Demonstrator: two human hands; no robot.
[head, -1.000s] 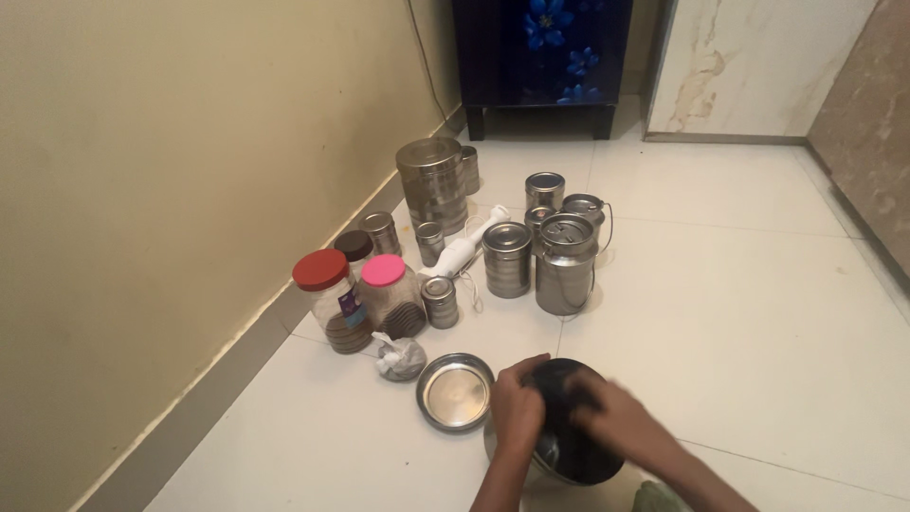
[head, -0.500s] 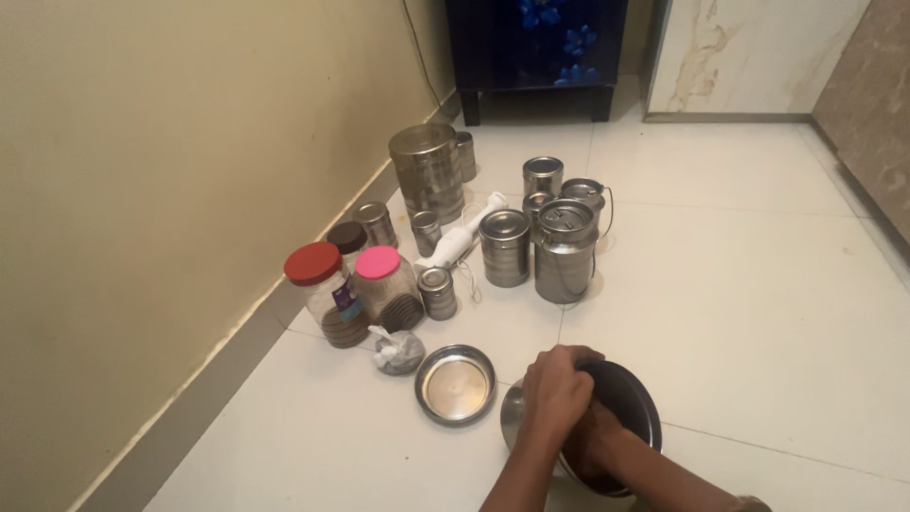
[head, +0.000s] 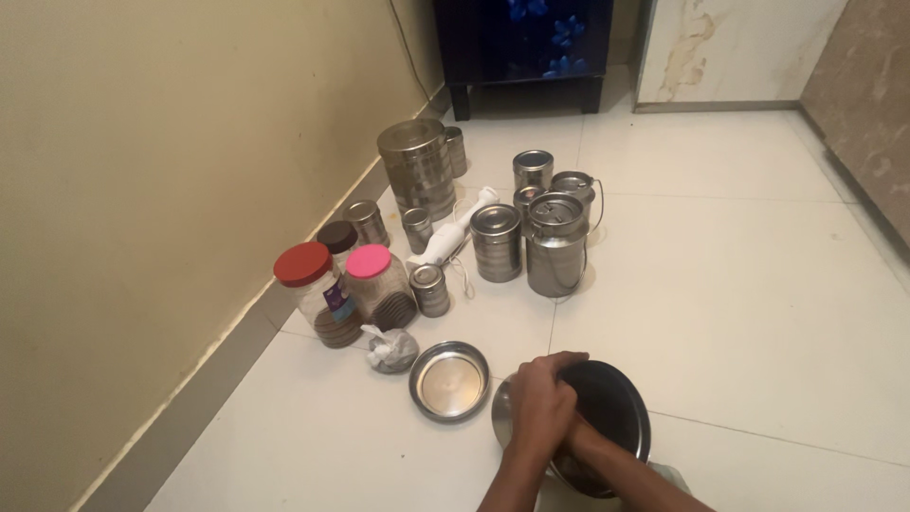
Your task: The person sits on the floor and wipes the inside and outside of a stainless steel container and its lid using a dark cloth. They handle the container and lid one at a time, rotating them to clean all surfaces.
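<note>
Pot (head: 607, 417) sits on the white floor (head: 758, 313) right below me, tipped a little so I look into its dark inside. My left hand (head: 538, 403) lies over the near rim, fingers (head: 559, 362) curled down on the edge and gripping it. My right hand is down inside the pot behind the left — I see only the forearm going in, so I cannot tell how its fingers are set or what they hold.

A second ago the pot stood closer to the round lid (head: 449, 380) and both hands were spread over its top; now it lies further right, clear of the lid, and one hand has gone inside. I take that as working the inside of the pot while the other hand steadies it.

Just left of the lid lies a small tied bag (head: 391, 350). Behind it stand two plastic jars, red-capped (head: 318, 294) and pink-capped (head: 379, 286), near the wall. Further back is a cluster of steel tins, a can with a handle (head: 557, 245), a white blender stick (head: 445, 239) lying flat and a big steel drum (head: 418, 169). Farthest is a dark cabinet (head: 526, 43).

Open floor is all to my right and ahead-right; the left is crowded and ends at the wall's skirting
</note>
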